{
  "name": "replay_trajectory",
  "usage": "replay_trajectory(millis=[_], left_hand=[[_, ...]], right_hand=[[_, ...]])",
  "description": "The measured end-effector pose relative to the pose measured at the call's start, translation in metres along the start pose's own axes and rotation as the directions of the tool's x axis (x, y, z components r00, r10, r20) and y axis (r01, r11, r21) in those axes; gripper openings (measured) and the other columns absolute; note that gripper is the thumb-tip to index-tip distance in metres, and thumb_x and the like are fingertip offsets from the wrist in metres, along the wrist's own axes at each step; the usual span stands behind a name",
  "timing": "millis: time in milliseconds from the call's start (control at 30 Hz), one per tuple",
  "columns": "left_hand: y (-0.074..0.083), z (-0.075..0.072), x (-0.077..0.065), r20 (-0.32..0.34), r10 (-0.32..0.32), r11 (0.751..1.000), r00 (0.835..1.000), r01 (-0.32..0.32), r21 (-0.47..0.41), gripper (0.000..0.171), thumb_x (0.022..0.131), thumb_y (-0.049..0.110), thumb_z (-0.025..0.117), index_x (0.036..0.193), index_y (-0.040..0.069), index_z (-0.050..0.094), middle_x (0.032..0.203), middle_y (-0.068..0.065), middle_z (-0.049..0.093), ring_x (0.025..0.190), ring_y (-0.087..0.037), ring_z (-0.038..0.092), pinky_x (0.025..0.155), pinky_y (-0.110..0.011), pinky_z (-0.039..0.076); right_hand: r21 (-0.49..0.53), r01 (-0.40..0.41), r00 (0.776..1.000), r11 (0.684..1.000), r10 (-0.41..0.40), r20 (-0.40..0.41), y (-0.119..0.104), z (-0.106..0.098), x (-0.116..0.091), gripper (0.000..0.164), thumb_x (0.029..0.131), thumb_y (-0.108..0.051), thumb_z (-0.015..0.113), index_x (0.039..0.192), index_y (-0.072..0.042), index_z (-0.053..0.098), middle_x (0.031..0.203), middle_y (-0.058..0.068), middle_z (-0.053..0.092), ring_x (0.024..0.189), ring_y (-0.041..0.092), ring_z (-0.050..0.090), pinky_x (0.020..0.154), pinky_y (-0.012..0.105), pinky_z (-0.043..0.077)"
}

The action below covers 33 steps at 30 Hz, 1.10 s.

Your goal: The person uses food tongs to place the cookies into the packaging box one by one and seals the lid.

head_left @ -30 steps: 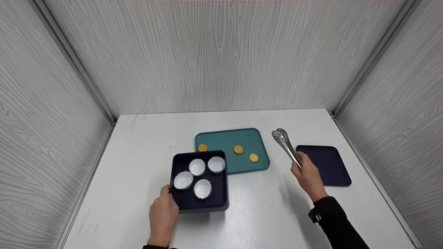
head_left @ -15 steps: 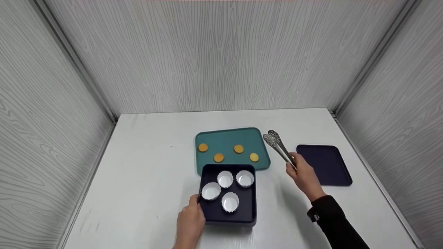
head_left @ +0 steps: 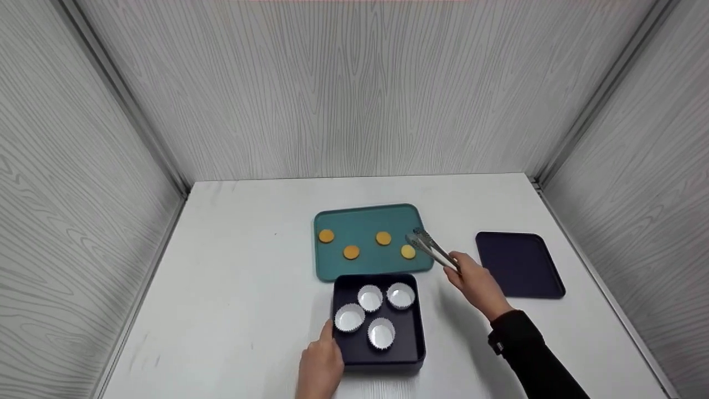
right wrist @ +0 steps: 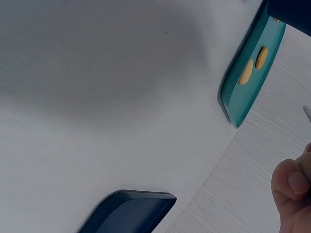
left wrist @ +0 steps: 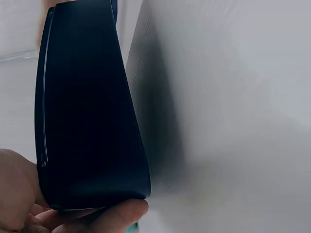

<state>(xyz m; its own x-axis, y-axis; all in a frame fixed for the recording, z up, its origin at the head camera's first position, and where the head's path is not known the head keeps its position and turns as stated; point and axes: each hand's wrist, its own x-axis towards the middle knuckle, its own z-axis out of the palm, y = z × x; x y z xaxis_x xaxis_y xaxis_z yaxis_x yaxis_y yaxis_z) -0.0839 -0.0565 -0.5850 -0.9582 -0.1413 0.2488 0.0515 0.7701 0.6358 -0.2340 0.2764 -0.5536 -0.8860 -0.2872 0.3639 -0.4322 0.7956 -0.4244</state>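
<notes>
My left hand (head_left: pixel 321 363) grips the left side of a deep navy box (head_left: pixel 403 346) in the front middle. Several white fluted paper baking cups (head_left: pixel 381 333) sit inside it. In the left wrist view, fingers (left wrist: pixel 121 213) wrap the end of the box's dark outer wall (left wrist: pixel 87 97). My right hand (head_left: pixel 477 285) holds metal tongs (head_left: pixel 437 255), their perforated tips slightly apart over the right end of a teal tray (head_left: pixel 360 219). Close to those tips lies a yellow disc (head_left: pixel 407 252) on the tray. Orange discs (head_left: pixel 351 252) lie farther left on it.
A shallow navy tray (head_left: pixel 520 266) lies on the white table at the right, beyond my right hand. Behind the teal tray rises a grey wood-grain back wall (head_left: pixel 354 100), with side walls left and right. The box stands just in front of the teal tray.
My left hand has brought the box rightward and toward me, uncovering the teal tray's left part and another orange disc. The tongs have swung left and down over the tray's right end.
</notes>
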Motion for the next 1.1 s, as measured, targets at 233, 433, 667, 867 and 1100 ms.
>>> replay_trajectory(millis=[233, 433, 667, 867, 1100], left_hand=[[-0.001, 0.003, -0.004, -0.018, 0.08, 0.995, 0.997, -0.078, 0.065, 0.05, 0.082, -0.011, 0.064, 0.131, -0.009, 0.061, 0.053, -0.012, 0.06, 0.042, -0.023, 0.055, 0.041, -0.038, 0.042], [-0.001, 0.008, -0.007, -0.039, 0.069, 0.992, 0.997, -0.064, 0.105, 0.051, 0.08, -0.009, 0.065, 0.131, -0.008, 0.061, 0.054, -0.013, 0.059, 0.042, -0.026, 0.053, 0.042, -0.042, 0.041], [-0.001, 0.012, -0.011, -0.048, 0.043, 0.994, 0.998, -0.038, 0.101, 0.052, 0.081, -0.009, 0.065, 0.133, -0.007, 0.059, 0.057, -0.013, 0.059, 0.043, -0.028, 0.053, 0.043, -0.044, 0.042], [0.0, 0.014, -0.011, -0.052, 0.035, 0.994, 0.998, -0.029, 0.106, 0.052, 0.082, -0.009, 0.065, 0.134, -0.007, 0.059, 0.059, -0.014, 0.061, 0.043, -0.028, 0.052, 0.044, -0.045, 0.043], [0.002, 0.017, -0.008, -0.018, 0.012, 0.994, 1.0, -0.01, 0.105, 0.052, 0.085, -0.007, 0.064, 0.137, -0.008, 0.056, 0.07, -0.017, 0.068, 0.044, -0.026, 0.053, 0.044, -0.044, 0.044]], right_hand=[[-0.046, -0.011, 0.999, 0.999, 0.013, 0.044, 0.001, 0.01, 0.002, 0.027, 0.099, -0.013, 0.068, 0.121, 0.001, 0.06, 0.1, 0.013, 0.069, 0.074, 0.021, 0.066, 0.064, 0.041, 0.053], [-0.042, -0.067, 0.991, 0.997, 0.071, 0.112, 0.002, 0.015, 0.004, 0.025, 0.1, -0.015, 0.067, 0.12, -0.001, 0.061, 0.099, 0.012, 0.067, 0.073, 0.02, 0.063, 0.065, 0.041, 0.052], [-0.068, -0.123, 0.976, 0.99, 0.133, 0.173, 0.005, 0.022, 0.004, 0.026, 0.101, -0.019, 0.065, 0.12, -0.002, 0.061, 0.099, 0.009, 0.065, 0.074, 0.022, 0.063, 0.066, 0.042, 0.052], [-0.083, -0.111, 0.977, 0.99, 0.124, 0.171, 0.007, 0.027, 0.002, 0.026, 0.101, -0.019, 0.066, 0.119, -0.001, 0.061, 0.099, 0.011, 0.066, 0.074, 0.025, 0.065, 0.064, 0.043, 0.052], [-0.104, -0.075, 0.986, 0.992, 0.09, 0.139, 0.01, 0.032, 0.001, 0.026, 0.099, -0.017, 0.068, 0.118, 0.0, 0.061, 0.099, 0.012, 0.065, 0.073, 0.028, 0.066, 0.062, 0.043, 0.052]])
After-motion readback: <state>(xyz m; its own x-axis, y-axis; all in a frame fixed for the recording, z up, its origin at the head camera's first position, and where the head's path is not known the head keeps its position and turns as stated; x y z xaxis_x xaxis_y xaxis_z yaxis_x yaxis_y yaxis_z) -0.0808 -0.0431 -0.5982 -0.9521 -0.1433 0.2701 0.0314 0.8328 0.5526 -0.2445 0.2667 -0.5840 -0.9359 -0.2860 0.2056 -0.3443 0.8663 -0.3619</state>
